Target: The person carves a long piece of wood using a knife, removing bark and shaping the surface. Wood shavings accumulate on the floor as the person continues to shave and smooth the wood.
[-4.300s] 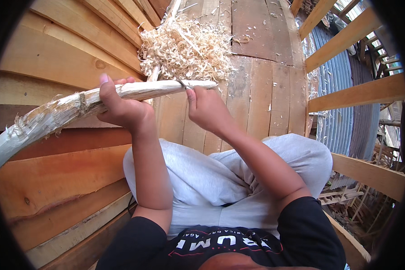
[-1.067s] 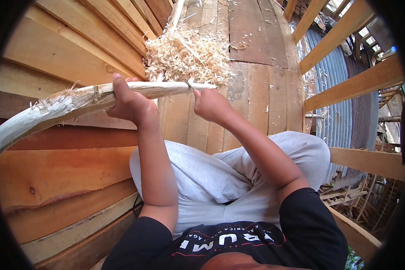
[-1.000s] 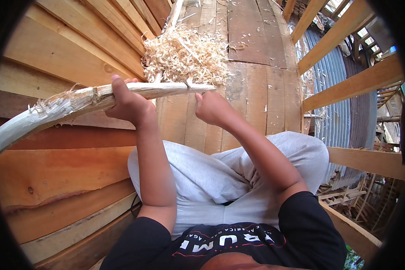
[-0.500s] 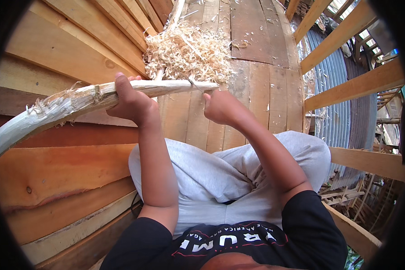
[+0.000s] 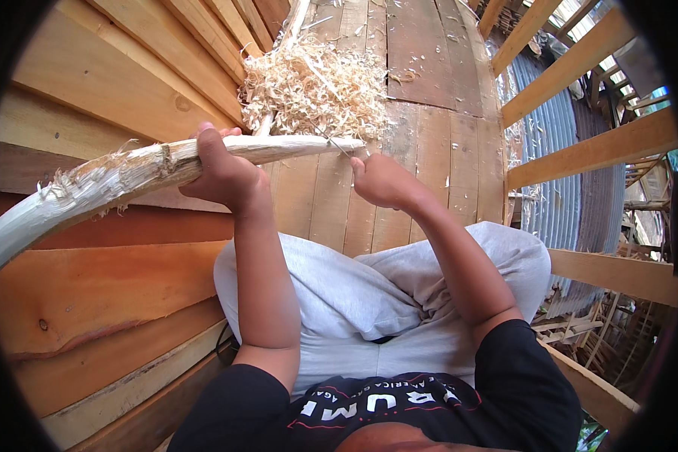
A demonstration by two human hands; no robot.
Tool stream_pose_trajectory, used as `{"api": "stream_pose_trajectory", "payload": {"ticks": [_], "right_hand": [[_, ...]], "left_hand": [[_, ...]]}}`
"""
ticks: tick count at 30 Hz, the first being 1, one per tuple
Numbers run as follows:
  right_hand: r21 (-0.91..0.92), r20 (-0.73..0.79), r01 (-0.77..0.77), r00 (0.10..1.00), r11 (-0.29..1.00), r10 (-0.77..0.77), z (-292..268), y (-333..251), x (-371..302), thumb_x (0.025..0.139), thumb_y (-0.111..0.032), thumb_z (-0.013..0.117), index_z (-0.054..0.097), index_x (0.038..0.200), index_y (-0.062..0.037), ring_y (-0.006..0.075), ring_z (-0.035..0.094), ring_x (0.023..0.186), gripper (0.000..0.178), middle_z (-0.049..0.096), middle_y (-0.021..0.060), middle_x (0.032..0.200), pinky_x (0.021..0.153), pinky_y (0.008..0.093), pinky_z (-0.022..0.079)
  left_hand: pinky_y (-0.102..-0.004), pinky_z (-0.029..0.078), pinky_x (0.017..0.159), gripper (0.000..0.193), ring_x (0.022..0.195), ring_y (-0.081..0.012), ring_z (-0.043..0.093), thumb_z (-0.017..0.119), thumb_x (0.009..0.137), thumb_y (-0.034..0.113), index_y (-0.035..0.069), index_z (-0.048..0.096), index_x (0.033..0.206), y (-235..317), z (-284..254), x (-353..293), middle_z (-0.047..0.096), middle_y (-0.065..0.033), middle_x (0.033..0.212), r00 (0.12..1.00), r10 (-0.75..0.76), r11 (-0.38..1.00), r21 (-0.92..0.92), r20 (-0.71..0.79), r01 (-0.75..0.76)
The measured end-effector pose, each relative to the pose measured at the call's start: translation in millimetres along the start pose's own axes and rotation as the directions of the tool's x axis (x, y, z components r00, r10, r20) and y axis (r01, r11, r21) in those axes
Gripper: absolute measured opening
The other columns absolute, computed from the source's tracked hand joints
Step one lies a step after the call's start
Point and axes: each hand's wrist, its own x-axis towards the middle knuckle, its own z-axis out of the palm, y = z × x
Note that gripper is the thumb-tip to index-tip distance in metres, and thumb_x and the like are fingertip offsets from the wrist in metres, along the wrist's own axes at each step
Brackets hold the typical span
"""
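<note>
Gripping midway, the left hand [image 5: 222,175] was closed around the pale stick [image 5: 128,177], which ran from nine o'clock toward twelve. The right hand [image 5: 384,181] was fisted near its tip, its contents unclear. Shavings [image 5: 313,90] were heaped beyond at twelve.

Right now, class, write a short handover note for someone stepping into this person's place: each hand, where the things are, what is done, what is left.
Left hand: closed around the pale wooden pole, holding it across the body.
Right hand: closed on a thin blade that meets the pole near its right tip.
Shavings pile: on the plank floor just beyond the pole.
Done: the pole looks stripped pale along most of its length.
Left: rough, splintered fibres remain on the stretch left of the left hand; the tip is under the blade.
</note>
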Motion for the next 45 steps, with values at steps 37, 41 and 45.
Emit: {"api": "stream_pose_trajectory", "payload": {"ticks": [37, 41, 45], "right_hand": [[0.067, -0.34, 0.311, 0.9, 0.948, -0.272, 33.9, 9.6, 37.7, 0.098, -0.025, 0.041, 0.063, 0.078, 0.0048, 0.047, 0.061, 0.076, 0.042, 0.062, 0.0292, 0.076, 0.07, 0.0518, 0.048], [0.01, -0.322, 0.336, 0.893, 0.942, -0.315, 27.6, -21.4, 5.5, 0.098, -0.024, 0.04, 0.063, 0.074, 0.0048, 0.0472, 0.061, 0.074, 0.044, 0.063, 0.0286, 0.075, 0.071, 0.0517, 0.048], [0.045, -0.325, 0.375, 0.882, 0.926, -0.341, 26.7, -0.9, 26.3, 0.098, -0.025, 0.04, 0.063, 0.074, 0.0053, 0.0477, 0.06, 0.074, 0.045, 0.063, 0.0285, 0.075, 0.072, 0.0517, 0.048]], "left_hand": [[-0.0343, 0.048, 0.059, 0.03, 0.066, -0.0211, 0.054, 0.067, 0.078, 0.019, -0.004, 0.048, 0.084, 2.6, 15.6, -7.8, 0.052, -0.0111, 0.077, 0.998, -0.03, 0.999, 0.037, -0.06, 0.032], [-0.0352, 0.049, 0.059, 0.031, 0.066, -0.0213, 0.054, 0.068, 0.078, 0.02, -0.004, 0.048, 0.084, 6.1, 8.6, -4.4, 0.051, -0.0105, 0.076, 1.0, -0.017, 0.999, 0.035, -0.023, 0.018], [-0.0357, 0.049, 0.059, 0.032, 0.066, -0.0213, 0.054, 0.068, 0.078, 0.019, -0.004, 0.047, 0.085, 2.5, 10.7, -5.3, 0.051, -0.0103, 0.076, 0.999, -0.048, 0.999, 0.009, -0.013, 0.048]]}}
